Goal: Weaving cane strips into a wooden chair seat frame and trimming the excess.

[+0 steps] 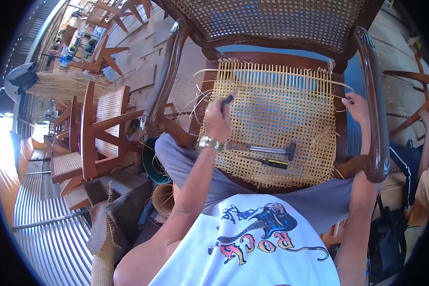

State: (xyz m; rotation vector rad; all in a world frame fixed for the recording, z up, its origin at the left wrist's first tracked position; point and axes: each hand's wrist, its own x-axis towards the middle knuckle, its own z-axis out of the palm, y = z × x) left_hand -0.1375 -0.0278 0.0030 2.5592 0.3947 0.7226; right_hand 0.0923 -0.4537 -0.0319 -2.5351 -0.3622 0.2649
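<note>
A wooden armchair [377, 119] stands before me, its seat [271, 119] woven from pale cane. Over the seat's left side, my left hand [218, 120] is closed around a small dark-handled tool [229, 98]; its tip is too blurred to tell the kind. At the right edge my right hand [357, 107] pinches the end of a cane strand [343, 86] that comes out of the weave. A hammer [271, 149] lies across the near part of the seat, and just nearer to me a screwdriver [275, 163] with a yellow and black handle.
Loose cane ends [202, 93] stick out at the seat's left edge. The caned backrest [276, 21] rises at the far side. Wooden chair frames [88, 128] crowd the left, with a bundle of cane [66, 82] behind them. Another person's arm [425, 138] shows at far right.
</note>
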